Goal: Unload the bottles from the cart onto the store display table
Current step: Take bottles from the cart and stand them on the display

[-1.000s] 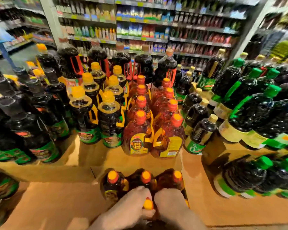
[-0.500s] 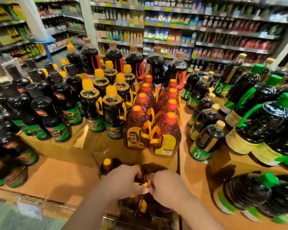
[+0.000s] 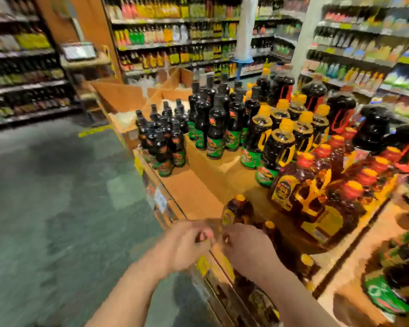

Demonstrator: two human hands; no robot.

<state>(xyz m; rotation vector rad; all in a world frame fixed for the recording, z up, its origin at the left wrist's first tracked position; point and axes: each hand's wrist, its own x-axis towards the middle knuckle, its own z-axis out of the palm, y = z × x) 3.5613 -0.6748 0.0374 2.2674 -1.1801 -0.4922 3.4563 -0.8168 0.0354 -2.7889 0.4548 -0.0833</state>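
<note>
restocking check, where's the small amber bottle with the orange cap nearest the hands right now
In the head view it stands low and centre at the display table's front edge, just above both hands, left of the big amber jugs: small amber bottle.

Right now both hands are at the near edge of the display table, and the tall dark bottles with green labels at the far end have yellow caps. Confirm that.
Not quite. The head view shows both the left hand and right hand at the near edge of the display table, but the tall dark bottles with green labels have black caps, not yellow.
</note>
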